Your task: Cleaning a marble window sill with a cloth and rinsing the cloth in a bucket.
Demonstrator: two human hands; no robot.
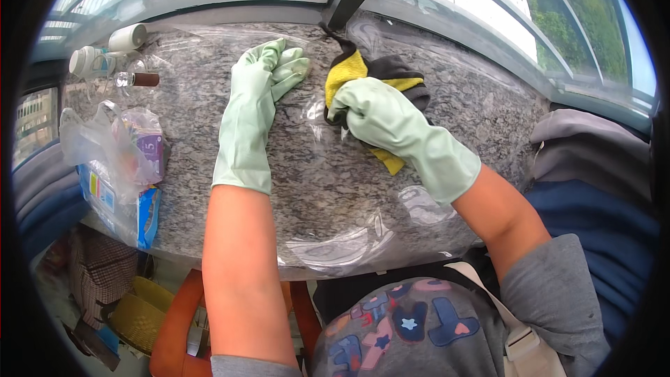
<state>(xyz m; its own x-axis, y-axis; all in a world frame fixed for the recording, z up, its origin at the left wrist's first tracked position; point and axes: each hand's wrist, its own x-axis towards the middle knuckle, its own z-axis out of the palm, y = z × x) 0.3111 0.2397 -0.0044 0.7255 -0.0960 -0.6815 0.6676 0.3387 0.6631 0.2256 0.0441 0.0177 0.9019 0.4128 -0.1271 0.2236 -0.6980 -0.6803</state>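
Note:
Both hands wear pale green rubber gloves. On the granite-patterned counter (314,204), under a clear plastic sheet, my right hand (377,110) grips a yellow and black cloth (348,70). Parts of the cloth spread out beyond and below the fist, towards the window corner. To the left, my left hand (275,68) rests on the sheet with its fingers bent, some of them apart; no object shows in it. The palm is hidden.
White plastic bottles (128,37) and a small clear bottle with a brown part (145,79) lie at the back left. Nearer stand a plastic bag (104,141) and a blue package (149,217). Window frames border the back; curtains (591,152) hang right. A wooden chair (175,324) is below.

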